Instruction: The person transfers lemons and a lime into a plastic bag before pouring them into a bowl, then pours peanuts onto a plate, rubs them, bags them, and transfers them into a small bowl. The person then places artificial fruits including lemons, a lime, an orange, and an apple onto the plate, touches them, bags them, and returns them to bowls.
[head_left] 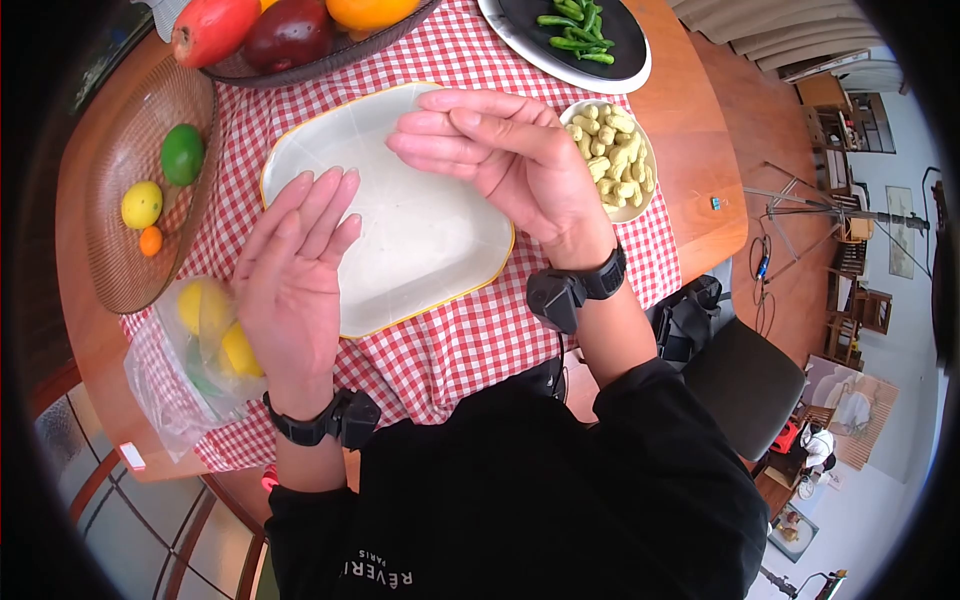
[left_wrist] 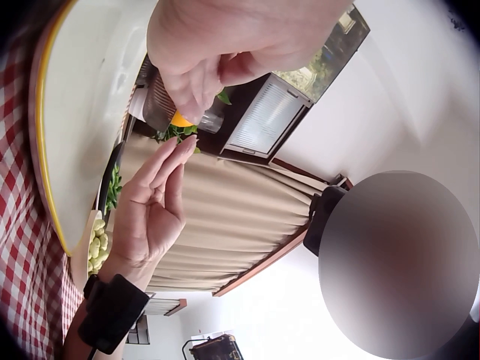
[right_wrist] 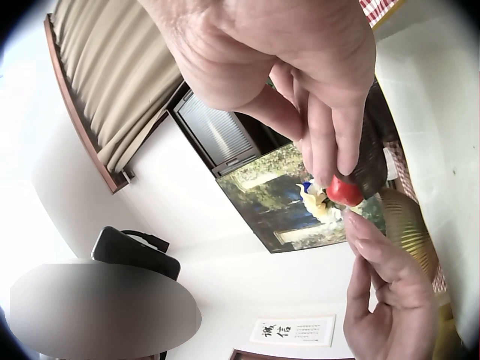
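Both hands are raised over a white oval tray with a yellow rim, and neither holds anything. The left hand is over the tray's left edge, palm up, its fingers nearly straight. Over the tray's upper right side is the right hand, palm showing, fingers together and slightly bent. A gap separates the two hands in the head view. In the left wrist view the right hand appears beyond the left hand; the right wrist view shows the left hand below the right hand.
Peanuts fill a bowl right of the tray; green peppers lie on a black plate behind. A fruit basket stands at the back. Left are an oval basket with a green fruit and a plastic bag with yellow fruit.
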